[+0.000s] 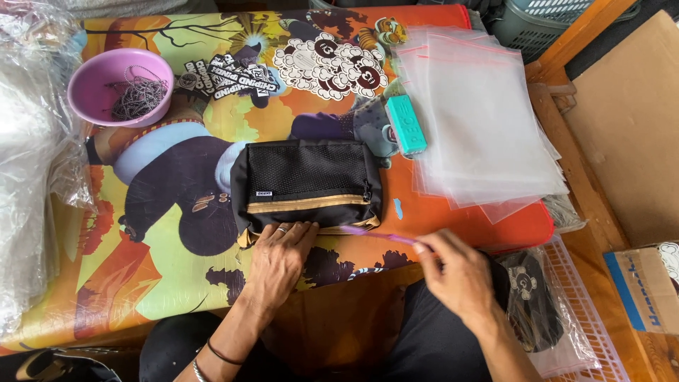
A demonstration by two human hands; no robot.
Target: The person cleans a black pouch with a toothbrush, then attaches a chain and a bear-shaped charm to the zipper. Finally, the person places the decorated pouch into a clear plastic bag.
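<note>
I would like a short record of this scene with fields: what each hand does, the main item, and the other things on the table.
left hand: rests flat on the near edge of the black pouch
right hand: pinches a thin purple stick whose tip points at the pouch
pouch: black mesh front, tan stripe, lies flat on the colourful table mat
far left: purple bowl with ball chains
far right: stack of clear zip bags, teal box
far middle: stickers
</note>
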